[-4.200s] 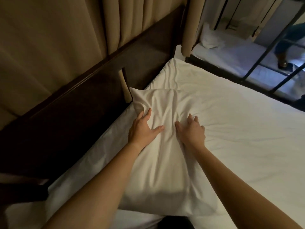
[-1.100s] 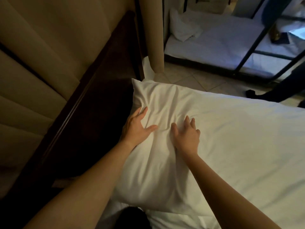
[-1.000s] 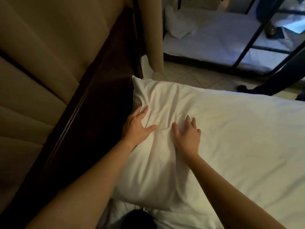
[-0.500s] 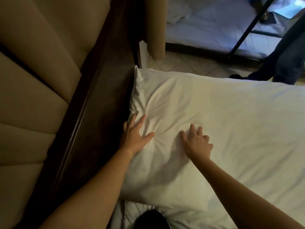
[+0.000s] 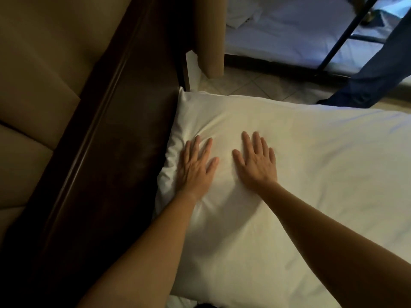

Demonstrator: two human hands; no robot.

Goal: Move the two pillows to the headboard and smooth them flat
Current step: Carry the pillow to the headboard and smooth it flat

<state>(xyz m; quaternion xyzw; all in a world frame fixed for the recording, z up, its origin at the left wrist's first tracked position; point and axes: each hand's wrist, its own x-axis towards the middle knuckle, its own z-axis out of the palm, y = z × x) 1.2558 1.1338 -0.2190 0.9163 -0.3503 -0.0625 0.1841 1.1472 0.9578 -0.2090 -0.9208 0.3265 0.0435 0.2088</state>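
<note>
Pillow: soft white cotton rectangular pillow point(image 5: 233, 230), faintly creased, long edge touching the dark polished wooden headboard point(image 5: 106, 163).
Left hand point(image 5: 195, 167): flat, fingers spread, near headboard edge.
Right hand point(image 5: 255, 163): flat, spread, mid-pillow.

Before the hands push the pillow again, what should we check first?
1. White fabric pillow against dark wooden headboard: ok, its long edge meets the wood.
2. Left hand flat on the pillow: ok, fingers spread.
3. Right hand flat on the pillow: ok, palm down.
4. Pillow smooth: not ok, creases remain along the headboard side.
5. Second pillow in place: cannot tell, only one shows.
6. White bed sheet flat beside the pillow: ok.
</note>
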